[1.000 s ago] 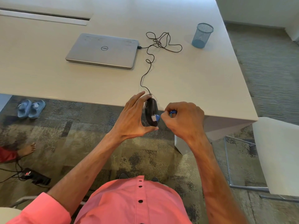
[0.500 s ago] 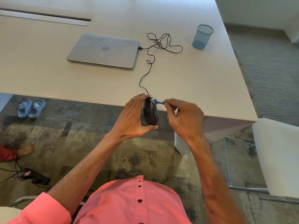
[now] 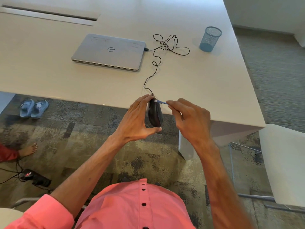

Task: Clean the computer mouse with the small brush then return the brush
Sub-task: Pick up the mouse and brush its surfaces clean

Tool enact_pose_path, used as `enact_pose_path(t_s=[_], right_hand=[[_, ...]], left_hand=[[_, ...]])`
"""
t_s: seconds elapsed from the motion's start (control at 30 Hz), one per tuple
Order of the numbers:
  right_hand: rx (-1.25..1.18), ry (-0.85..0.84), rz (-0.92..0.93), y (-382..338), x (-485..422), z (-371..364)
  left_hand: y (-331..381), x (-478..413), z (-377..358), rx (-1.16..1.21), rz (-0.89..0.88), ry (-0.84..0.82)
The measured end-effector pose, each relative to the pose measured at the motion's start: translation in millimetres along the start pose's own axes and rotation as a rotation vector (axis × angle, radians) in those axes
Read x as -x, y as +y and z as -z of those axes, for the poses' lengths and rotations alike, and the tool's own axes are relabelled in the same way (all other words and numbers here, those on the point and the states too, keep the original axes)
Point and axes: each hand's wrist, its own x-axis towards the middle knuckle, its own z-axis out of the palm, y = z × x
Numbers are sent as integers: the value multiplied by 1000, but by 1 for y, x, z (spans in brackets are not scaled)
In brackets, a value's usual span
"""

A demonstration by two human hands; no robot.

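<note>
Head view: a person in a pink shirt stands at the near edge of a pale table (image 3: 206, 83).
Slippers: a blue pair (image 3: 33, 108) is on the carpet, far left, under the table edge.
Laptop: a closed silver laptop (image 3: 109, 51) lies flat on the table, left of the cable.
Cable: a thin black cable (image 3: 156, 66) goes from the laptop's right side in loose loops down to the mouse.
Left hand: the left hand (image 3: 137, 119) is curved around the mouse, fingers at the far end and thumb under the near end, palm open to the right.
Mouse: the black mouse (image 3: 154, 114) is dark and glossy, held on its side in the air, just over the table's near edge.
Brush: the small blue brush (image 3: 162, 102) touches the far end of the mouse with its tip.
Right hand: the right hand (image 3: 189, 120) pinches the brush handle between the fingertips; the other fingers are folded.
Pen cup: a blue mesh cup (image 3: 210, 38) stands upright far right, well apart from the hands.
</note>
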Motion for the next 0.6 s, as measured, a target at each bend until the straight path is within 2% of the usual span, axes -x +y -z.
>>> enact_pose_path(t_s=[0.17,0.27,0.33,0.4,0.53,0.6], right_hand=[[-50,-238,85,4,-3,7],[-14,-415,94,11,-8,10],[-15,-472,80,15,-10,12],[-67,-398,48,16,-11,16],[-61,-61,5,12,-17,15],[-39,-46,13,7,-18,9]], left_hand=[[-6,-1,-1,-8,28,-11],[-11,-1,-5,2,27,3],[-13,-3,-6,5,19,9],[-14,-5,-7,5,12,0],[-16,-6,-7,27,11,1],[-16,-8,-6,42,-1,1]])
